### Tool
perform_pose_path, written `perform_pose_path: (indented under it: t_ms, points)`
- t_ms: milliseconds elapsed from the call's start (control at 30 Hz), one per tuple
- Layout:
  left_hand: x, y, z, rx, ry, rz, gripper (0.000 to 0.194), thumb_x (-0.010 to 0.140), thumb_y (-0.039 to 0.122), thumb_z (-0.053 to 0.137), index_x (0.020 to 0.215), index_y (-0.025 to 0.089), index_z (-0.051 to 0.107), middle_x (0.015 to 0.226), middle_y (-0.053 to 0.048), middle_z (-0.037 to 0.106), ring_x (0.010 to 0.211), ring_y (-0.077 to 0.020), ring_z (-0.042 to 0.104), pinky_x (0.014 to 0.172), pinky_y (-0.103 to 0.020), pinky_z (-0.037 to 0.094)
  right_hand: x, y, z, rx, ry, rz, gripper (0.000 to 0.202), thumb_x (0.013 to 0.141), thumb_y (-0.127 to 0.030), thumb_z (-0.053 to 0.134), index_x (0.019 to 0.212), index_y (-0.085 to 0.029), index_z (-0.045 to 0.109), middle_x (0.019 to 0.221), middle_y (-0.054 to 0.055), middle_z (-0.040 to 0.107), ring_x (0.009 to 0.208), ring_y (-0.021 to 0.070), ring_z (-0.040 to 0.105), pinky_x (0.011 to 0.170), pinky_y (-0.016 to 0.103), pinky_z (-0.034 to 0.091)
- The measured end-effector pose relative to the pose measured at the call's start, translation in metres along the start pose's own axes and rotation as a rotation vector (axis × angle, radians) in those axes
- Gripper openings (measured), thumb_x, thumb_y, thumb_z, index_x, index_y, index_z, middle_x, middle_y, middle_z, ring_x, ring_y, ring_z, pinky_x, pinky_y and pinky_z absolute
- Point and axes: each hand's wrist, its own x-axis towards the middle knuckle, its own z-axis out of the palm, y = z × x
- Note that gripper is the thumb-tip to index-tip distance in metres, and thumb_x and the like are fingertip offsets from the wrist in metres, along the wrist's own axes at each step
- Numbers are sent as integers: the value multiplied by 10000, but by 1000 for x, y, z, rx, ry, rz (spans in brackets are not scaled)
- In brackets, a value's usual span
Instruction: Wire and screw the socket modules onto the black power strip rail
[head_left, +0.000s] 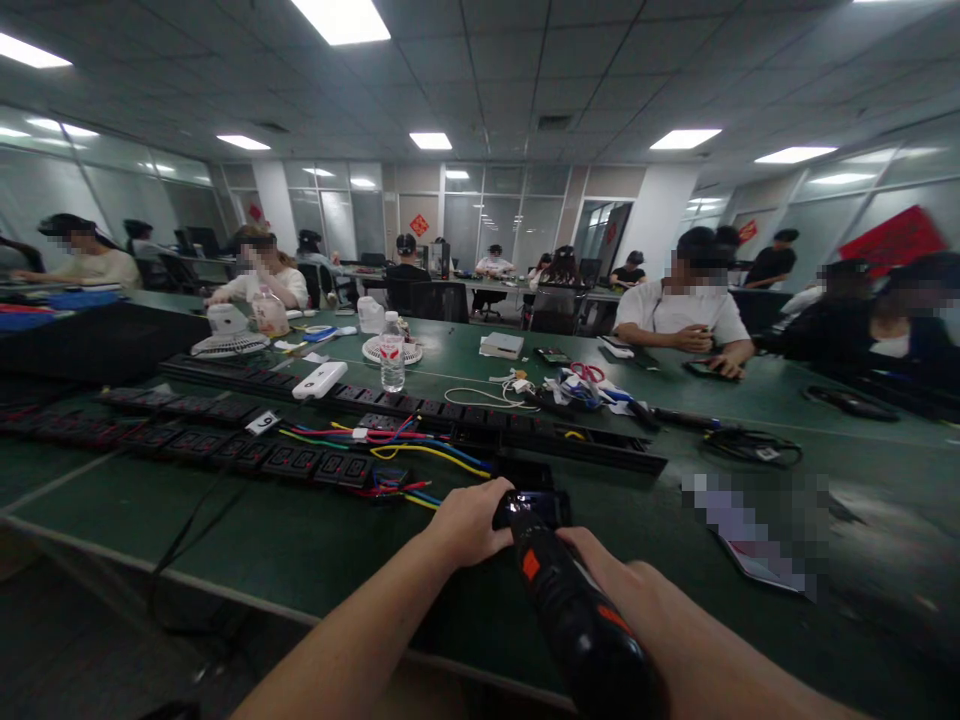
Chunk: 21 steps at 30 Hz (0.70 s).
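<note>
A black electric screwdriver (566,610) with orange marks is in my right hand (626,585), whose fingers wrap its far side and are partly hidden by it. The tool's front end meets a small glossy black part (553,506). My left hand (476,522) grips that part at its left edge, thumb and fingers closed on it. Just left of this hand, red, blue and yellow wires (420,492) come out of the end of a black power strip (300,460). More coloured wires (442,455) run behind my left hand from a second long black strip.
On the green table (420,590) stand a water bottle (391,355) and a white power bank (320,380). Behind the strips lie red-handled scissors (587,373) among tools, and a black cable coil (750,448). A person in white (682,310) sits opposite; several others work around the room.
</note>
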Motion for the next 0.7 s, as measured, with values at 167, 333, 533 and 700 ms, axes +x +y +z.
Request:
perform_pose_path:
  t_ms: [167, 333, 533, 700]
  points:
    - [0, -1, 1, 8, 9, 1, 445, 820, 350, 614, 1228, 271, 453, 1182, -34, 648, 1040, -268, 640, 858, -352, 506, 1, 1, -3, 13, -66, 2, 854, 597, -272, 821, 1357, -190, 440, 1107, 138, 656, 964, 312, 637, 832, 392, 500]
    - [0, -1, 2, 24, 12, -9, 444, 825, 348, 609, 1232, 267, 452, 1184, -39, 647, 1034, -274, 643, 849, -362, 511, 0, 1, 1, 7, -14, -18, 753, 636, -247, 784, 1318, -208, 468, 1069, 111, 661, 943, 292, 644, 847, 387, 489]
    - [1, 0, 0, 17, -14, -14, 446, 829, 346, 612, 1237, 267, 449, 1197, -41, 641, 1054, -266, 636, 867, -348, 501, 0, 4, 5, -18, 1, 1, 827, 601, -314, 821, 1334, -218, 452, 1106, 131, 653, 978, 322, 639, 839, 397, 491]
    - [0, 3, -2, 11, 2, 5, 390, 845, 347, 590, 1205, 258, 468, 1165, -42, 653, 1035, -267, 641, 831, -342, 502, 1, 3, 5, -34, -17, 10, 780, 607, -286, 811, 1303, -197, 472, 1047, 123, 673, 902, 309, 664, 786, 375, 499]
